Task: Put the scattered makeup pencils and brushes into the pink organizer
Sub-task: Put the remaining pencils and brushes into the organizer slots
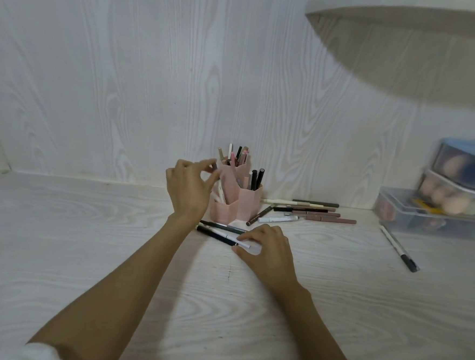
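Pink organizer (236, 199) part-filled — right hand (265, 252) pinches a black-and-white pencil (222, 236) at its six o'clock, to lift next; left hand (192, 186), blurred, grip unclear.

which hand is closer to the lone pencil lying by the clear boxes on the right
Right. The right hand rests mid-table on a black and white pencil, well left of the lone pencil. The left hand is farther left, by the pink organizer.

On the white wood-grain tabletop (85, 253), the left hand (189, 189) is raised beside the pink hexagonal plastic organizer (236, 202), fingers curled; the right hand (267, 252) pinches a black-and-white pencil (221, 236) lying near it.
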`<state>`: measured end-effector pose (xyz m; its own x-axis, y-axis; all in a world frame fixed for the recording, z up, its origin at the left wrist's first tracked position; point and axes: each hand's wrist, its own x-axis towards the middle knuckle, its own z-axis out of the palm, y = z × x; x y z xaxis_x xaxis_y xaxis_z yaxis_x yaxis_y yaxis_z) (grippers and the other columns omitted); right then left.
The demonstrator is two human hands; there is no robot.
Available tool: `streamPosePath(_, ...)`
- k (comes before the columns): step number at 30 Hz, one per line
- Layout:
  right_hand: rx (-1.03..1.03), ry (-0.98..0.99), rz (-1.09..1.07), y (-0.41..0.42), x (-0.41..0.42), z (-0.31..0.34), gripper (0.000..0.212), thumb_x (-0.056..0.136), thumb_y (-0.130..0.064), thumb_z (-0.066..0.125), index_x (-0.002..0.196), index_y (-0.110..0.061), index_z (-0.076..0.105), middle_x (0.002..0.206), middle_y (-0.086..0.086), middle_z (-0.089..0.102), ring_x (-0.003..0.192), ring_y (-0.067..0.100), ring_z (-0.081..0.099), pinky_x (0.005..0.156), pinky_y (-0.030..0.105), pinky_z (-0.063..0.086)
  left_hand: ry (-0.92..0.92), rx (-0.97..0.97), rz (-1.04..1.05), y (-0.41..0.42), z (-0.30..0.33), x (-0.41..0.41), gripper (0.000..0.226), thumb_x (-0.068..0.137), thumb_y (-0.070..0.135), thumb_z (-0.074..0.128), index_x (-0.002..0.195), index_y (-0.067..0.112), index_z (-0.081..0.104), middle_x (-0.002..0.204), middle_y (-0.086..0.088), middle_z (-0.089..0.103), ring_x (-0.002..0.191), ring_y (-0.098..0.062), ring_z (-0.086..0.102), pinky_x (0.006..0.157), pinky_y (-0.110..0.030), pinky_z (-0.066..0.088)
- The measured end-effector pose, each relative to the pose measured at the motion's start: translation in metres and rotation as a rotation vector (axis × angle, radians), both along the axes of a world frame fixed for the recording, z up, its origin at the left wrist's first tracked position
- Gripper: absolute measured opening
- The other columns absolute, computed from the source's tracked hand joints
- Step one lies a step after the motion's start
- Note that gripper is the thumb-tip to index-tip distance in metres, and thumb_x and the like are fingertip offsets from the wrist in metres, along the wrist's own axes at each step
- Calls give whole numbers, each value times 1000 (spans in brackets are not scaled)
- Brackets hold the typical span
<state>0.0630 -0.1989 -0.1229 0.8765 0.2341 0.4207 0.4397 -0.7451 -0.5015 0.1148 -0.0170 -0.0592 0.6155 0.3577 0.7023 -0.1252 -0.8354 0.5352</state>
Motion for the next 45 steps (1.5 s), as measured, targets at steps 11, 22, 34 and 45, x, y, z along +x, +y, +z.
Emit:
streamPosePath(11,-15,28,-96,-1,4,-2,22,82,-35,63,103,-31,69,101,-9,55,102,11,44,86,25,29,-89,-1,-56,24,-40,-58,23,92,24,53,116,24,53,114,5,58,105,-19,51,84,-23,28)
streamPosePath(22,796,-188,-29,3,-17,70,15,83,-19,66,98,-23,67,95,-4,71,88,2,66,82,15,53,521,109,-123,45,-78,-74,39,96,48,40,130,33,54,139,5,48,130,-17,35,103,-35,25)
streamPosePath(34,816,-611,-47,63,71,189,12,86,-16,66,85,-14,54,78,4,66,77,12,68,72,21,56,346,14,-346,46,-80,-70,13,87,40,60,94,34,69,106,18,65,108,-8,51,86,-21,30)
streamPosePath(45,-165,-325,-154,53,91,127,34,96,-34,45,95,-14,73,112,3,67,115,24,47,93,36,31,300,-321,-391,48,-78,-72,6,86,41,63,91,41,65,95,27,60,96,6,45,79,-18,38)
